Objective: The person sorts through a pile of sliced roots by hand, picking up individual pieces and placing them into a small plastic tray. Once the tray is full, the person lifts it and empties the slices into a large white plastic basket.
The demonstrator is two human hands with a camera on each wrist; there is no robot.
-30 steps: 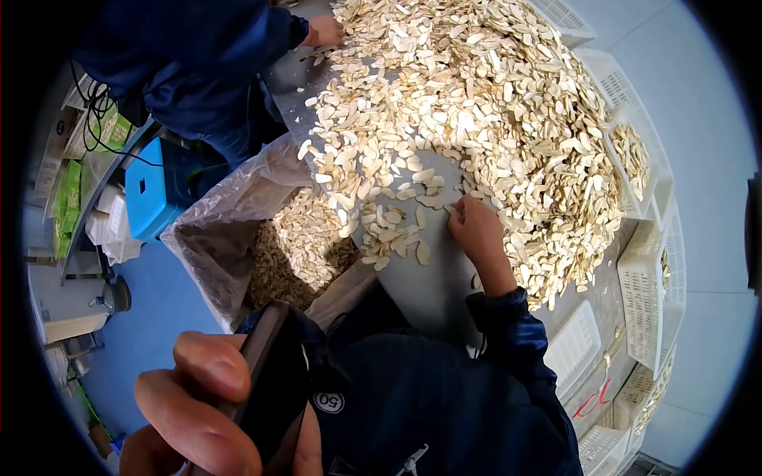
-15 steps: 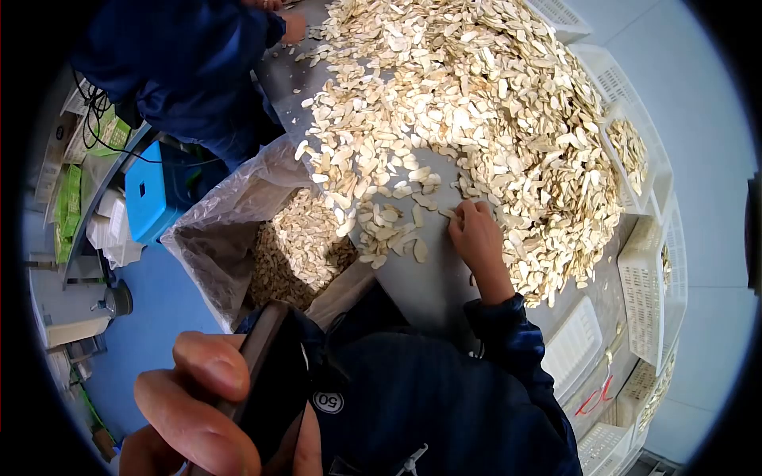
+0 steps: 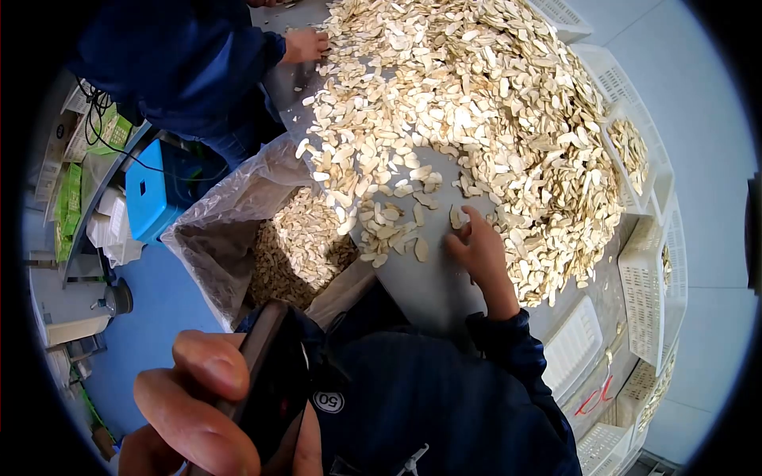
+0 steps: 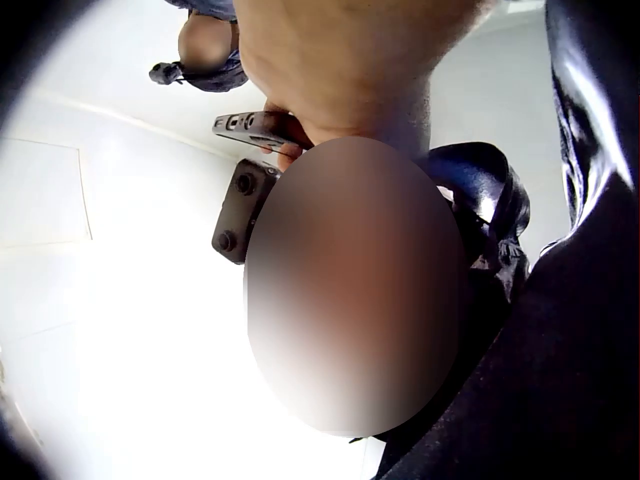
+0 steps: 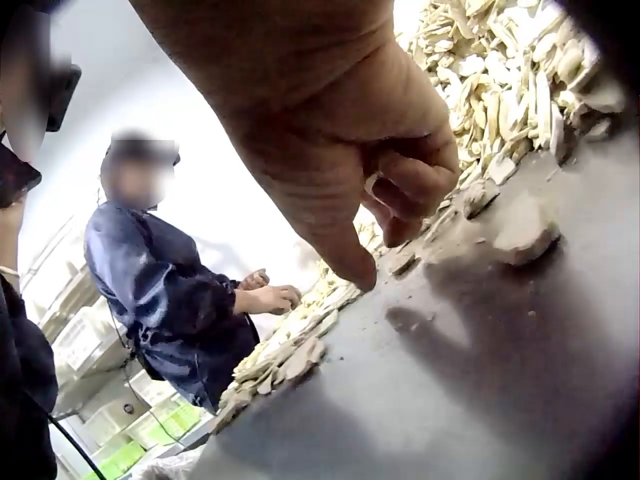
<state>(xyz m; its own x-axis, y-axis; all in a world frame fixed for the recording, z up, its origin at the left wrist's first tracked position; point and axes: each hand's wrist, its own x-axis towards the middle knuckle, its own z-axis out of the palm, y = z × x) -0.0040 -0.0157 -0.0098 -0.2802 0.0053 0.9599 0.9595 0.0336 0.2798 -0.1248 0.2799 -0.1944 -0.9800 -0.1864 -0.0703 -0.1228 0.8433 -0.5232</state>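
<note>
My left hand [image 3: 198, 397] grips a dark smartphone [image 3: 266, 381] by its edges, low in the head view; the left wrist view shows the phone [image 4: 262, 128] edge-on. My right hand [image 3: 479, 250] hovers low over the grey metal table [image 3: 421, 289], thumb and index finger spread apart. Just beside the index fingertip lies a single pale dried slice [image 3: 456, 216]. In the right wrist view a loose slice [image 5: 527, 232] lies on the metal near this hand [image 5: 350, 170]. A large heap of pale slices [image 3: 524, 119] rises beyond it, and a small group [image 3: 385, 230] lies to its left.
A plastic-lined container [image 3: 210, 262] of slices stands left of the table edge. White perforated baskets [image 3: 641, 285] line the right side, near a white tray [image 3: 575, 349] and red-handled scissors [image 3: 591, 397]. Another person's hand [image 3: 304, 45] works at the far left of the heap.
My right hand has drawn back slightly toward me from the heap's edge, and its thumb and index finger have spread. The other person's hand moved away, then returned to the slices. My left hand stays still.
</note>
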